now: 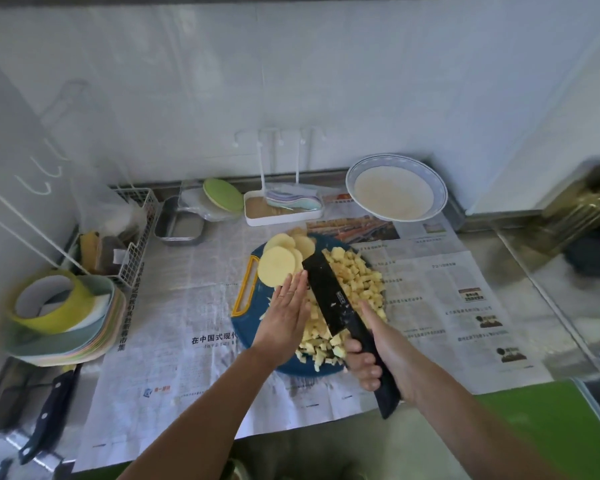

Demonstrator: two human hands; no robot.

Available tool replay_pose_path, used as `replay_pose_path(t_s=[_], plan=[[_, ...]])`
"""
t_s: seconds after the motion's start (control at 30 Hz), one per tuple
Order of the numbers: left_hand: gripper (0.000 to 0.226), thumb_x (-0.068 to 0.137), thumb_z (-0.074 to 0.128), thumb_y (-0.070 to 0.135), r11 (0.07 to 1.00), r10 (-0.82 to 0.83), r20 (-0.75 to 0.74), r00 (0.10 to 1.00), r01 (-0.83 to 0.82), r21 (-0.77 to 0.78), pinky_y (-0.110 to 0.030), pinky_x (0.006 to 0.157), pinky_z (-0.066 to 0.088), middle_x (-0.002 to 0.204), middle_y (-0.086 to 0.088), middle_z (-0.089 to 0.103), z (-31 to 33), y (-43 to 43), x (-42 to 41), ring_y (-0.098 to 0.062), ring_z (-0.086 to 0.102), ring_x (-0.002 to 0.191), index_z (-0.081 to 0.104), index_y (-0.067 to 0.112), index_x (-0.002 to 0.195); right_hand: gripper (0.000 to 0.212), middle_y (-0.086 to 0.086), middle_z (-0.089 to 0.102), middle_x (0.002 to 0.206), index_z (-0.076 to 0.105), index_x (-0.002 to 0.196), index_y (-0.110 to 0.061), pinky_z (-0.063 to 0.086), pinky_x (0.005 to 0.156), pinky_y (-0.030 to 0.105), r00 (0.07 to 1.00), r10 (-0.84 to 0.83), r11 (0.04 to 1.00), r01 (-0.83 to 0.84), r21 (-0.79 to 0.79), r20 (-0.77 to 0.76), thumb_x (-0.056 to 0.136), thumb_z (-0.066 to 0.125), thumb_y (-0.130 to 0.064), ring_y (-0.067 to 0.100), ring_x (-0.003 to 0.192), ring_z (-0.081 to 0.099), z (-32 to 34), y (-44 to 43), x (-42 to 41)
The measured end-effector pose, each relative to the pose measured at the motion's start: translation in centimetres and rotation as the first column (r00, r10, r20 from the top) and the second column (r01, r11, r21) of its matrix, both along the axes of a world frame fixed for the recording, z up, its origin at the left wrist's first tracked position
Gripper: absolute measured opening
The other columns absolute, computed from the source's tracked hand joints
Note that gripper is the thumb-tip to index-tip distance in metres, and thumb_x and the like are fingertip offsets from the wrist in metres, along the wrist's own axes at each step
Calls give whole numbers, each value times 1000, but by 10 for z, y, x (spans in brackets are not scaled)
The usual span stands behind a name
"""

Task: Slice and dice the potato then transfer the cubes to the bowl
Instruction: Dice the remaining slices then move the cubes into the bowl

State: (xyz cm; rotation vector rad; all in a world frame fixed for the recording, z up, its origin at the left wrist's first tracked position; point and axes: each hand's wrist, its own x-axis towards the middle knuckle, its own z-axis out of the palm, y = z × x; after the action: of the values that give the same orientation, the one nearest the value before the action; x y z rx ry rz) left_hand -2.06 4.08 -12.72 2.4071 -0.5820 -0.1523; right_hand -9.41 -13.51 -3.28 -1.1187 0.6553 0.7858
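A round dark blue cutting board (253, 315) lies on newspaper. Several round potato slices (277, 268) are stacked at its far left. A heap of potato cubes (355, 280) covers its right side and near edge. My right hand (371, 355) grips the handle of a black cleaver (331, 296), whose blade lies flat over the cubes. My left hand (286, 317) is held flat with straight fingers just left of the blade, its fingertips near the slices. A white bowl (395, 188) with a blue rim stands empty at the back right.
Newspaper (447, 306) covers the counter. A stack of pastel plates with a yellow ring (59, 317) sits at the left, and a second knife (45, 414) lies at the near left. A wire rack (125, 244), a metal tin (179, 223) and a white tray (281, 211) line the back.
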Motion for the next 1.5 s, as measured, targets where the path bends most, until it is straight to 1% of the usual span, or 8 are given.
replay_pose_path(t_s=[0.13,0.27,0.43,0.6,0.8,1.13,1.33,1.5], plan=[[45,104,30,27,992,123,103,987,-122,-9,-39,120,10,157,-3,16,-5,2,12,-23,4,146,38,12,145,67,-1,26,51,42,56,-16,23,39,24,998,2,997,2,-74,56,85,36,-77,12,38,23,5,-10,0],[6,83,71,5,950,303,202,931,-279,-137,-45,104,40,128,-19,59,2,8,29,-39,47,128,77,4,86,65,0,29,52,43,56,-16,25,41,24,993,33,989,-17,-148,110,84,40,-75,14,40,26,3,-14,4],[19,83,74,18,908,406,47,913,-397,-137,-36,98,43,121,-10,60,24,35,42,-23,50,119,73,1,74,64,0,30,52,41,59,-17,25,43,25,972,219,955,-196,-221,83,85,37,-75,14,41,25,-16,-7,-4],[37,93,45,-5,904,426,-57,903,-428,-17,-25,101,34,141,-15,46,23,68,37,-27,44,129,60,4,126,64,-1,28,49,42,57,-18,25,43,24,921,389,909,-383,-164,0,87,35,-74,13,39,25,-46,11,-18],[46,97,37,0,851,516,-253,818,-523,46,-31,99,44,139,-9,52,15,88,23,-23,50,126,50,15,138,63,-1,28,49,40,58,-17,26,41,23,884,467,879,-465,-108,0,90,33,-71,13,39,25,-68,42,-17],[58,93,34,-6,878,476,-308,824,-465,113,-23,78,41,139,-8,50,13,76,17,-25,54,114,38,18,146,62,-1,35,46,42,61,-16,26,37,23,956,288,934,-268,-238,53,89,37,-71,13,35,30,-79,53,-7],[43,99,47,17,891,453,-201,868,-451,60,-21,87,37,141,-3,46,34,62,54,-22,49,123,42,17,142,62,-1,39,44,43,58,-14,31,35,23,970,213,936,-168,-308,119,88,36,-68,13,34,34,-83,57,-15],[76,82,75,26,961,275,-244,930,-272,50,-27,99,32,147,-5,38,52,48,118,-22,41,130,35,20,146,62,-1,39,43,42,54,-15,31,34,23,986,103,948,-58,-313,129,91,36,-63,13,33,35,-84,70,-19]])
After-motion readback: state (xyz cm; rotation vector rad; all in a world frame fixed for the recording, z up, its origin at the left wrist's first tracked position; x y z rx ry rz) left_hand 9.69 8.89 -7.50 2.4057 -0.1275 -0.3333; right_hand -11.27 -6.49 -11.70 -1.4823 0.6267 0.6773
